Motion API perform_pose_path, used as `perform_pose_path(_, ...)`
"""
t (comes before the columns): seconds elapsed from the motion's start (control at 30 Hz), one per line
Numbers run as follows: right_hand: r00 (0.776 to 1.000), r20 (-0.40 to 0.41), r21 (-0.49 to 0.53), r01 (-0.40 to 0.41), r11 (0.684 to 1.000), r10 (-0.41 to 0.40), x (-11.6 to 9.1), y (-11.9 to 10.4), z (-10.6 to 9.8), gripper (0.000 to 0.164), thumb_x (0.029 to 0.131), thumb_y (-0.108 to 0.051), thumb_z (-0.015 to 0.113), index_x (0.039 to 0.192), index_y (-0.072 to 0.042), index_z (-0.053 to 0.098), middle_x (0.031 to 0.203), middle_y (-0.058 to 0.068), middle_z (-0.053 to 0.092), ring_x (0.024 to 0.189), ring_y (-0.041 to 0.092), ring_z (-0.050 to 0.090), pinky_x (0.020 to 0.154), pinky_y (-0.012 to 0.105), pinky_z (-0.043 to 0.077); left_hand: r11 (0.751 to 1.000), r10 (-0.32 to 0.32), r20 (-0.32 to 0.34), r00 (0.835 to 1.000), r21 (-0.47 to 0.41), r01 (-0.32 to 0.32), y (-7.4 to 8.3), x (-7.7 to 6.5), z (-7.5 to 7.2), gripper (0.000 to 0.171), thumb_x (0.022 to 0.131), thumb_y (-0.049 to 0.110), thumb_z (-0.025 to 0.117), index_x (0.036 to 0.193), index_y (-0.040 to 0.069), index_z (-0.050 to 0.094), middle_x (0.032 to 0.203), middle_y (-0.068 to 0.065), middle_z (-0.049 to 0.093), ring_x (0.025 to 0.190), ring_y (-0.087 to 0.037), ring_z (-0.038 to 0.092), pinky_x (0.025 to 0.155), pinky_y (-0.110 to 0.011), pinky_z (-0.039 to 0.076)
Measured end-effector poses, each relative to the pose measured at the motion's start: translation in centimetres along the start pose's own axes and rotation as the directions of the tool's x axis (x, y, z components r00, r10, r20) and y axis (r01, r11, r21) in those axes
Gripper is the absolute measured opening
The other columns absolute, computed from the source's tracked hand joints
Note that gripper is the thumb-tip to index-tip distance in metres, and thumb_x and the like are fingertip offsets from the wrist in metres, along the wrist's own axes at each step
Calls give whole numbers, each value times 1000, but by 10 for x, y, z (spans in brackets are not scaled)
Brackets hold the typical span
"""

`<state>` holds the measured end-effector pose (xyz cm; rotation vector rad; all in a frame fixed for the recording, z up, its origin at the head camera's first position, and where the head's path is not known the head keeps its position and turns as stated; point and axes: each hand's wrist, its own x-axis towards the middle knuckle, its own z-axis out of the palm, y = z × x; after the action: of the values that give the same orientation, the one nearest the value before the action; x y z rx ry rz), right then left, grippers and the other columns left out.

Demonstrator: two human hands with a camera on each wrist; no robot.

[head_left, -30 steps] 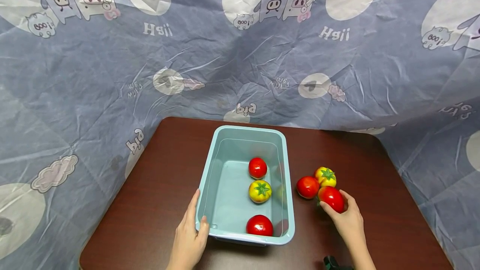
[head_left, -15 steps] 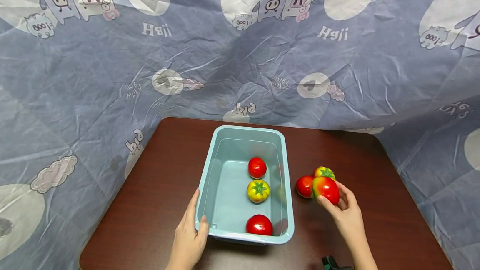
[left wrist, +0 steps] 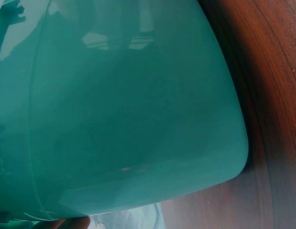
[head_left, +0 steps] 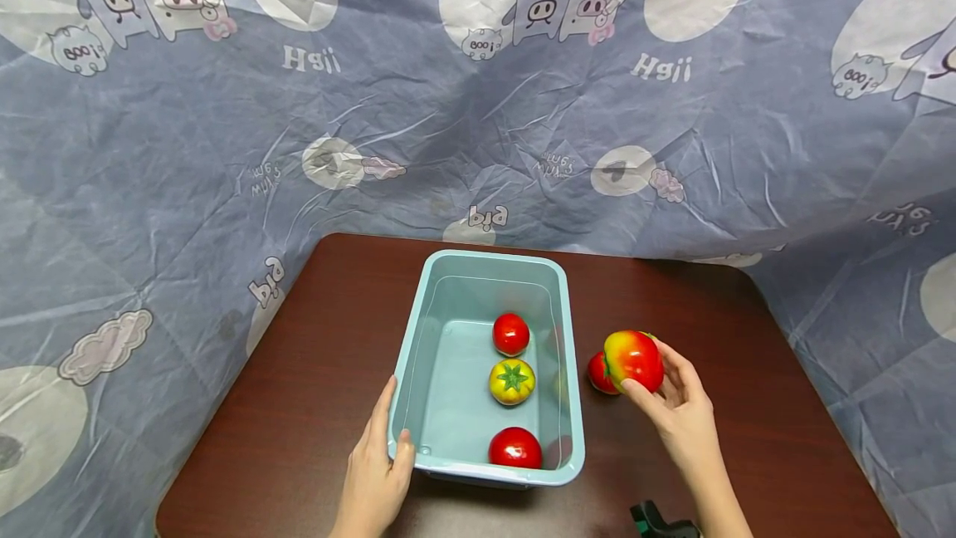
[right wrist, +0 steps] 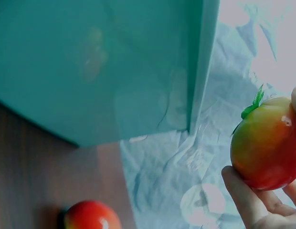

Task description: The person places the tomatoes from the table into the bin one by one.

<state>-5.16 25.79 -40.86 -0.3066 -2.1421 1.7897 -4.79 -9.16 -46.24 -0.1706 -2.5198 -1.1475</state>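
My right hand (head_left: pixel 683 405) holds a red-and-yellow tomato (head_left: pixel 633 359) between thumb and fingers, raised to the right of the light blue plastic bin (head_left: pixel 573 405). In the right wrist view, green leaves show at the top of this held tomato (right wrist: pixel 265 143). Under it a red tomato (head_left: pixel 600 374) lies on the table; a yellow one behind is almost wholly hidden. My left hand (head_left: pixel 377 463) grips the bin's near left corner, thumb at the rim and fingers along the outer side. Inside the bin lie a red tomato (head_left: pixel 511 334), a yellow one (head_left: pixel 512 381) and another red one (head_left: pixel 515 448).
The bin stands on a dark brown table (head_left: pixel 343 314) with rounded far corners. Behind it hangs a grey-blue printed cloth (head_left: pixel 418 106). A black device (head_left: pixel 660 521) shows beside my right wrist at the lower edge. The bin's outer wall (left wrist: pixel 138 105) fills most of the left wrist view.
My right hand has lifted the red-and-yellow tomato off the table and carried it up and left, covering the yellow tomato behind. My left hand and the bin stay put.
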Motion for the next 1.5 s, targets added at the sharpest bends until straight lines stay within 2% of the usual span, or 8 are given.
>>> perform_pose_path(0.17, 989, 67, 105, 123, 987, -130, -2, -11, 11, 67, 82, 12, 69, 142, -1, 43, 126, -6, 53, 107, 0, 59, 84, 10, 50, 1000, 4, 2, 1000, -2, -4, -1, 0, 1, 69, 88, 3, 59, 152, 15, 37, 146, -11, 53, 110, -36, 66, 82, -52, 53)
perform_pose_path(0.3, 983, 96, 117, 147, 982, -159, -3, -18, 19, 68, 80, 15, 69, 141, 2, 42, 128, -5, 53, 107, 1, 59, 83, 12, 51, 1000, 7, 2, 1000, -3, -7, -1, 0, 1, 69, 88, 3, 59, 152, 15, 37, 146, -11, 53, 111, -36, 65, 83, -52, 53)
perform_pose_path(0.4, 982, 134, 51, 128, 990, -134, -4, -22, 26, 70, 81, 9, 72, 143, 1, 41, 130, -6, 51, 108, -1, 59, 83, 14, 52, 1000, 2, 0, 1000, -4, -2, 0, 0, 0, 69, 88, 3, 59, 152, 15, 38, 146, -11, 53, 110, -36, 66, 83, -52, 53)
perform_pose_path(0.6, 969, 238, -108, 90, 990, -62, -11, -28, 37, 73, 81, -10, 80, 144, -14, 44, 135, 0, 51, 102, 3, 66, 79, 21, 56, 1000, -10, 7, 1000, -4, 10, 0, 0, 0, 69, 88, 3, 59, 152, 15, 37, 145, -11, 53, 108, -36, 67, 82, -52, 53)
perform_pose_path(0.77, 947, 289, -142, 186, 972, -139, -14, -29, 46, 75, 77, -13, 84, 142, -16, 48, 133, 6, 55, 105, 5, 65, 79, 23, 57, 1000, -13, 8, 1000, -5, 13, 1, 0, 0, 70, 88, 4, 59, 152, 17, 37, 145, -11, 54, 107, -36, 67, 81, -52, 53)
perform_pose_path(0.97, 909, 324, -237, 345, 908, -261, -13, -27, 54, 76, 71, -18, 89, 138, -21, 53, 128, 0, 59, 107, 1, 58, 84, 16, 52, 1000, -26, 10, 1000, -10, 26, 0, -1, 1, 69, 88, 4, 58, 153, 19, 37, 145, -10, 54, 110, -37, 66, 82, -53, 53)
perform_pose_path(1.23, 815, 452, -329, 529, 782, -361, -14, -24, 64, 81, 66, -19, 91, 137, -23, 54, 131, -1, 58, 113, 18, 59, 83, 31, 58, 1000, -23, 7, 1000, -13, 23, 1, 0, 0, 68, 89, 4, 58, 152, 18, 37, 145, -9, 54, 113, -36, 65, 84, -53, 52)
perform_pose_path(1.5, 736, 530, -357, 644, 677, -421, -15, -22, 70, 81, 66, -19, 91, 138, -18, 53, 134, 2, 57, 117, 20, 58, 82, 33, 58, 999, -31, 20, 999, -16, 32, 1, 0, 0, 69, 89, 4, 57, 153, 20, 35, 147, -9, 52, 116, -36, 63, 86, -54, 52)
